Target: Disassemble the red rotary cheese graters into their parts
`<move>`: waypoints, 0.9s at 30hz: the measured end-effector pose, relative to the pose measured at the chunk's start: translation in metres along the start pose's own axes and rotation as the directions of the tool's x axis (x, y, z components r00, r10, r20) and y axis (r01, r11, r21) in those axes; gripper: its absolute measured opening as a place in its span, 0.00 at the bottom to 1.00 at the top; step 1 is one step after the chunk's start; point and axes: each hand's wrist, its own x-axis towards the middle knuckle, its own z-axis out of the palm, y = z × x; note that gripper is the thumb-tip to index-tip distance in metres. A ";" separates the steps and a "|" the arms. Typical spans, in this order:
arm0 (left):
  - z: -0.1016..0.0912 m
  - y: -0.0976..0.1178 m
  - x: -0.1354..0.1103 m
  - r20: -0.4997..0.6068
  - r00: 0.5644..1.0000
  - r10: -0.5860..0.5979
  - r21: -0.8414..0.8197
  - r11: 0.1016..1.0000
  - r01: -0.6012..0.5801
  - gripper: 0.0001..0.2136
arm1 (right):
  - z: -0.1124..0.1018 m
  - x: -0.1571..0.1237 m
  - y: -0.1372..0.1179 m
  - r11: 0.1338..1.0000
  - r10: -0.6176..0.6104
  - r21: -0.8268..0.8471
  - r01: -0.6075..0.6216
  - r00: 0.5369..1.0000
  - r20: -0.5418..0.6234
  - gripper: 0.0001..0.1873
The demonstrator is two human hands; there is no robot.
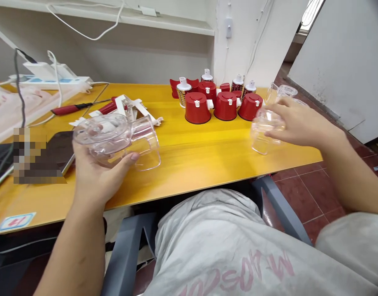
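Note:
My left hand (98,174) is wrapped round a clear plastic housing (114,137), held just above the yellow table (191,152) at the left. Over by the table's right edge, my right hand (295,121) grips a second clear plastic piece (264,133) that rests on the tabletop. More clear pieces (283,92) stand just behind that hand. Three red round bases (224,106) stand in a row between my hands, farther back, with small drum parts (207,78) behind them.
White plastic parts (130,107) and a red-handled screwdriver (73,109) lie at the back left. A dark phone (57,150) lies left of my left hand. A power strip (53,78) with cables sits at the far left. The table's edge (315,154) drops to red floor tiles.

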 end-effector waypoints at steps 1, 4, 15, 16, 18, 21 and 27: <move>0.004 0.006 0.001 0.024 1.000 -0.016 -0.048 0.999 0.017 0.55 | 0.003 -0.012 0.013 0.998 0.060 -0.025 -0.060 0.998 -0.013 0.42; 0.022 0.025 0.009 0.116 0.989 -0.087 -0.164 0.981 0.105 0.52 | 0.017 -0.024 0.033 0.988 0.144 -0.039 -0.148 0.985 -0.091 0.46; 0.100 0.059 0.043 0.362 0.932 -0.007 -0.283 0.952 0.116 0.52 | 0.056 0.062 0.003 0.988 0.069 -0.123 -0.098 0.973 -0.219 0.39; 0.106 0.060 0.045 0.381 0.924 0.001 -0.315 0.940 0.129 0.53 | 0.056 0.064 0.005 0.982 0.084 -0.145 -0.119 0.971 -0.223 0.39; 0.120 0.059 0.046 0.377 0.926 0.031 -0.364 0.924 0.118 0.54 | 0.051 0.064 0.006 0.984 0.064 -0.148 -0.101 0.970 -0.234 0.39; 0.136 0.055 0.041 0.384 0.923 0.041 -0.407 0.904 0.129 0.57 | 0.035 0.055 -0.007 0.997 -0.071 -0.065 0.051 0.936 -0.344 0.37; 0.088 0.020 0.058 0.150 0.989 -0.009 -0.236 0.971 0.044 0.44 | 0.021 0.018 -0.068 0.849 -0.371 0.107 0.518 0.727 -0.578 0.20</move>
